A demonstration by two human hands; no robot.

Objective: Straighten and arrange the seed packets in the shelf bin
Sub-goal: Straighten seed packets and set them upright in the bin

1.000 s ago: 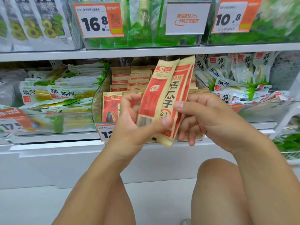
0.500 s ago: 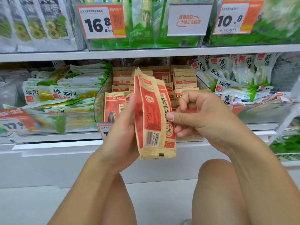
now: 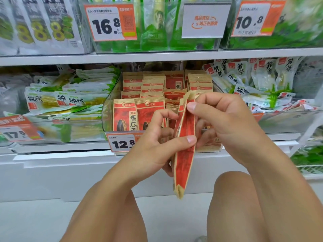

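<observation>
Both hands hold red-and-tan paper seed packets (image 3: 184, 145) edge-on, upright, near the clear plastic shelf bin (image 3: 107, 112). The left hand (image 3: 153, 149) pinches the lower part of the packets with its thumb. The right hand (image 3: 225, 123) grips their crimped top. Further flat packets (image 3: 138, 109) stand in rows inside the bin.

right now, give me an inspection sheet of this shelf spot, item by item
surface: white shelf, clear bin on it
job's things: seed packets upright in rows in the bin; held packets edge-on, out in front of the bin
clutter: price tag reading 12.8 on the bin front
grips: left hand pinches the held packets at mid-height; right hand pinches their top
cables: nothing seen
surroundings: green-and-white bamboo shoot packs in the bins on both sides; upper shelf tags 16.8 and 10.8
</observation>
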